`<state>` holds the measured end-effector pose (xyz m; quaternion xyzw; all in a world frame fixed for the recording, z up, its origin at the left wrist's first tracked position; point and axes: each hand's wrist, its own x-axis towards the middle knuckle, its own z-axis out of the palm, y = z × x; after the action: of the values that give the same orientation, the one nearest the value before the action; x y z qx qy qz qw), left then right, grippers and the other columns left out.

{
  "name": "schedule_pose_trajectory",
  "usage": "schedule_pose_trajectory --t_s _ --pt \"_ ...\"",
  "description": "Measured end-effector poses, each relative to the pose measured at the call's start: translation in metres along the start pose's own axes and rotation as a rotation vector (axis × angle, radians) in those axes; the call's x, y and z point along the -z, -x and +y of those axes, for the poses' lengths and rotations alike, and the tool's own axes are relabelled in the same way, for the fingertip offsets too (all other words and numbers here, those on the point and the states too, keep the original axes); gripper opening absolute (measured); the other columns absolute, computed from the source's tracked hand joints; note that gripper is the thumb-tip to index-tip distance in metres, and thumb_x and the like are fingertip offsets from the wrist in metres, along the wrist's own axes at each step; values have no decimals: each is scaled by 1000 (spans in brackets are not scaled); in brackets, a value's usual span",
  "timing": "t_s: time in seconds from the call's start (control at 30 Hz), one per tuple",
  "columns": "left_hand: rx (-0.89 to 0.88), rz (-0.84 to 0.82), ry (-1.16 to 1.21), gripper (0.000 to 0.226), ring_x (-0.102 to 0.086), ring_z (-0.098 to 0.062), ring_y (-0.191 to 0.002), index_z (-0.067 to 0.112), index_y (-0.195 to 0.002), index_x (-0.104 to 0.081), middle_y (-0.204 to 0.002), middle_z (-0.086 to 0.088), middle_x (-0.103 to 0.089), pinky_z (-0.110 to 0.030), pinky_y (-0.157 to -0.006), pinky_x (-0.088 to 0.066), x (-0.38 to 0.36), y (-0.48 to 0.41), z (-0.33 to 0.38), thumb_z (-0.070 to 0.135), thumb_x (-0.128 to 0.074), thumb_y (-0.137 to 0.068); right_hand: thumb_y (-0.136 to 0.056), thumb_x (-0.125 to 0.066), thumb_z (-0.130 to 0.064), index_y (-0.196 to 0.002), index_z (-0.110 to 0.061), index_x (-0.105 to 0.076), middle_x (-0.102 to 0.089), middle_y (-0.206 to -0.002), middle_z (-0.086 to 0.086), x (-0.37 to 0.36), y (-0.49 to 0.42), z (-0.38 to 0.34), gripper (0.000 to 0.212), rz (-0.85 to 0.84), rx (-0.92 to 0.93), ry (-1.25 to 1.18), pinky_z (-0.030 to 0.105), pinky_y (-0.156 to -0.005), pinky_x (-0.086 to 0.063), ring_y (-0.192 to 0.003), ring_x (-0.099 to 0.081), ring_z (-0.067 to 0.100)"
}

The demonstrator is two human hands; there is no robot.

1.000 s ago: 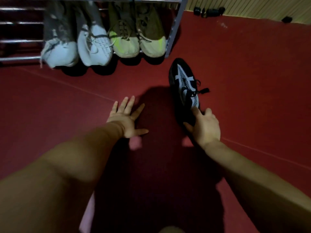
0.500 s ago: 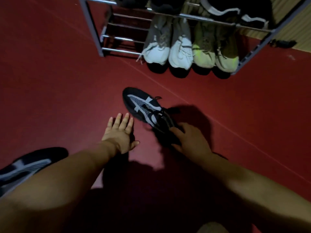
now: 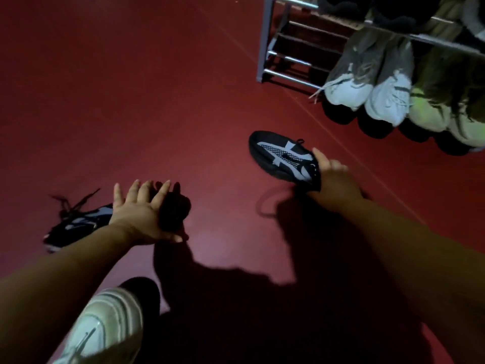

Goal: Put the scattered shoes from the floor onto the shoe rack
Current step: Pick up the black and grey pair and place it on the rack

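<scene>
Red floor (image 3: 131,101) by shoe rack (image 3: 263,48): right hand (image 3: 336,185) grips black shoe (image 3: 278,153) heel, left hand (image 3: 139,214) spread, empty; heel-only hold could slip.

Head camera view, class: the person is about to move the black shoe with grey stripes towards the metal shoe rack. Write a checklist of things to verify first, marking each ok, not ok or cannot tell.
1. Right hand grips the heel of the black shoe with grey stripes: ok.
2. That shoe is lifted off the red floor: cannot tell.
3. Free room on the grey metal shoe rack, left of the pale grey shoes: ok, bare rails show.
4. Left hand free for the second black shoe: ok, fingers spread, holding nothing.
5. Second shoe's black laces tidy: not ok, splayed over the floor.
</scene>
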<state>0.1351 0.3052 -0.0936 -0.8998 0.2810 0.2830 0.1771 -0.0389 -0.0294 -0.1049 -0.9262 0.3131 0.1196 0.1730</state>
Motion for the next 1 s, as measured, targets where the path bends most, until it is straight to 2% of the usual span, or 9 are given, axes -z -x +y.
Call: schedule_pose_trajectory --t_s 0.17,0.3,0.47,0.6,0.63,0.73,0.9,0.97,1.0 --pt "-34 112 6 111 -14 -35 -139 24 -148 17 -152 -14 -10 -47 -117 -4 -18 4 -19 59 -61 -77 -82 -62 -20 -150 -31 0 -25 -153 2 1 -23 -38 93 8 266 221 42 -113 -14 -141 -22 22" --pt "-17 70 -48 110 -26 -32 -132 22 -150 8 -146 -12 -18 -42 -110 -25 -10 -5 -14 63 -61 -75 -84 -63 -32 -149 -36 2 -10 -157 2 4 -20 -63 92 21 97 166 42 -116 -4 -145 -3 22" --pt "-101 229 35 111 -35 -38 -120 15 -150 -12 -139 -17 -29 -47 -99 -33 33 -11 -6 59 -69 -66 -82 -58 -42 -150 -33 -10 -12 -157 7 22 2 -20 84 103 -31 102 43 -114 -9 -144 -8 25" --pt "-607 568 -132 98 -54 -52 -94 5 -133 -35 -116 -32 -52 -58 -77 -48 76 -22 31 60 -52 -55 -84 -62 -36 -149 -32 -12 -11 -156 9 29 25 23 82 84 -324 -57 44 -112 -13 -143 -10 27" --pt "-736 615 -207 94 -56 -50 -92 6 -131 -36 -114 -32 -53 -56 -77 -48 85 -23 47 55 -57 -54 -85 -62 -36 -149 -32 -11 -9 -156 9 28 32 30 82 65 -379 -76 45 -113 -12 -143 -8 27" --pt "-1052 731 -374 90 -58 -46 -100 10 -131 -40 -118 -27 -56 -52 -88 -46 103 -16 100 27 -72 -48 -87 -60 -39 -149 -31 -10 -6 -156 9 25 49 44 80 43 -460 -125 47 -114 -11 -143 -7 28" --pt "-1681 938 -501 51 -54 -39 -111 15 -130 -46 -123 -20 -54 -50 -102 -37 107 -18 173 10 -48 -79 -90 -56 -41 -148 -31 -16 -17 -153 8 24 65 55 71 154 -550 -241 46 -110 -18 -139 -20 29" --pt "-1732 992 -731 45 -48 -26 -117 20 -135 -38 -131 -8 -43 -46 -110 -26 85 -24 199 16 -44 -91 -91 -53 -39 -148 -29 -19 -24 -150 10 25 70 61 67 191 -588 -309 46 -108 -24 -135 -28 32" --pt "-1599 1063 -867 44 -43 -15 -121 21 -140 -30 -136 -2 -38 -43 -114 -18 75 -29 210 24 -38 -98 -93 -52 -38 -148 -27 -19 -28 -149 13 25 72 65 65 198 -595 -377 46 -107 -27 -133 -32 34"
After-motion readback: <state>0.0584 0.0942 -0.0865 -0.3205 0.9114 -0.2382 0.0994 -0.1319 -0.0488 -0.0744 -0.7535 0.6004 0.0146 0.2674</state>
